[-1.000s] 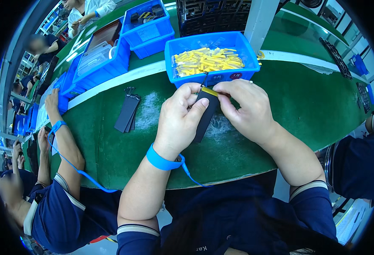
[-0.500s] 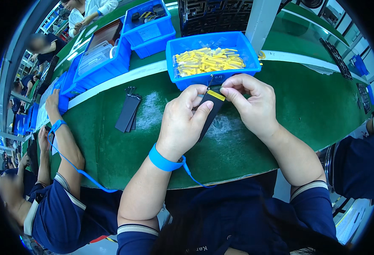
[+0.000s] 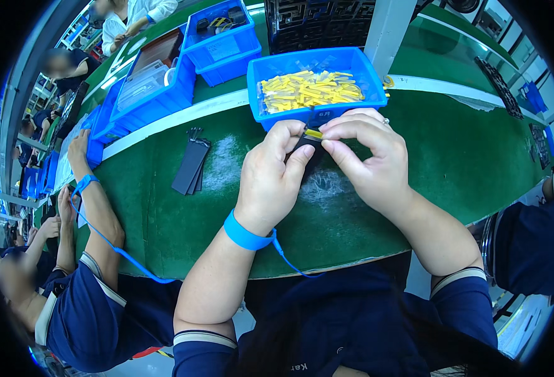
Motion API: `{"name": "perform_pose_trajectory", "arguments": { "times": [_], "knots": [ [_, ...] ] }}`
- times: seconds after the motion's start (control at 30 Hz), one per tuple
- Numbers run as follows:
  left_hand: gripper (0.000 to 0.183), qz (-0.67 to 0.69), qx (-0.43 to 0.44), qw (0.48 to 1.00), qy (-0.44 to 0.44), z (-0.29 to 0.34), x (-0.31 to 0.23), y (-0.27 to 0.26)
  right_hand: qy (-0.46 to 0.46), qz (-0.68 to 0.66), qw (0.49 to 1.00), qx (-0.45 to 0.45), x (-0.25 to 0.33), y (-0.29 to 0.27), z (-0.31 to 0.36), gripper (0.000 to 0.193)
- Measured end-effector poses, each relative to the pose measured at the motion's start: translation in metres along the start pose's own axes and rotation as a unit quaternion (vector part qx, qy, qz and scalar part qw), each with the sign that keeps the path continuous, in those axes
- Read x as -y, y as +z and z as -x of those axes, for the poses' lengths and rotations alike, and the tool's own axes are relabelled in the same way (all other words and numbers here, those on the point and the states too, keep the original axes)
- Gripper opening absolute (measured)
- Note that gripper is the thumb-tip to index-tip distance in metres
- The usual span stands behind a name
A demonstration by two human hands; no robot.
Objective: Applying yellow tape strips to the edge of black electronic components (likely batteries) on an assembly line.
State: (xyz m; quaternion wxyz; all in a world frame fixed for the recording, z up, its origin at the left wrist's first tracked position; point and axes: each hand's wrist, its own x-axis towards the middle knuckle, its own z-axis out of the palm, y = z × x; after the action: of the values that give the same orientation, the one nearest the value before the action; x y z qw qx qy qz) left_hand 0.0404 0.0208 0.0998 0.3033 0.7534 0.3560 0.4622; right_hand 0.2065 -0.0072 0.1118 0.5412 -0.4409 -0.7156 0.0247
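A flat black rectangular piece [image 3: 309, 141] with a yellow strip [image 3: 313, 133] across its end is held between my hands, in front of a blue bin. My left hand [image 3: 269, 166] grips its left side, thumb on top and fingers curled behind. Thumb and forefinger of my right hand [image 3: 374, 157] pinch its right corner beside the yellow strip. Most of the black piece is foreshortened or hidden by the hands. On the green mat to the left lies a small stack of similar black pieces [image 3: 191, 164], with thin dark leads at their far ends.
Just beyond my hands stands the blue bin [image 3: 359, 108], filled with yellow strip-like pieces [image 3: 311, 90]. More blue bins [image 3: 220, 49] line the far left. A white post [image 3: 385, 41] rises behind. At left, a co-worker's arm [image 3: 101, 210] rests over the table. A blue wrist-strap cord [image 3: 283, 251] hangs from my left wrist.
The black piece has tipped, so its long face is now mostly out of sight. My right fingers have shifted slightly left, closer over the yellow strip.
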Motion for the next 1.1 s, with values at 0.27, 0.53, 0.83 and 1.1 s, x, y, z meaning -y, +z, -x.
{"name": "perform_pose_trajectory", "arguments": {
  "times": [0.27, 0.53, 0.83, 1.1],
  "knots": [
    [0.026, 0.047, 0.017, 0.999, -0.018, -0.003, -0.008, -0.005, -0.029, -0.04, 0.998, 0.032, -0.002, -0.003, -0.002, 0.013],
    [0.024, 0.044, 0.009, 0.998, -0.032, 0.002, -0.008, 0.0, -0.135, 0.119, 0.983, -0.037, -0.004, -0.002, -0.002, 0.017],
    [0.022, -0.039, 0.006, 0.999, -0.007, 0.004, -0.008, 0.002, -0.069, 0.128, 0.989, 0.037, -0.004, -0.001, 0.0, 0.016],
    [0.021, 0.003, -0.008, 1.0, -0.023, 0.003, -0.015, 0.003, -0.165, 0.148, 0.975, -0.017, -0.005, -0.001, -0.004, 0.016]
  ]
}}
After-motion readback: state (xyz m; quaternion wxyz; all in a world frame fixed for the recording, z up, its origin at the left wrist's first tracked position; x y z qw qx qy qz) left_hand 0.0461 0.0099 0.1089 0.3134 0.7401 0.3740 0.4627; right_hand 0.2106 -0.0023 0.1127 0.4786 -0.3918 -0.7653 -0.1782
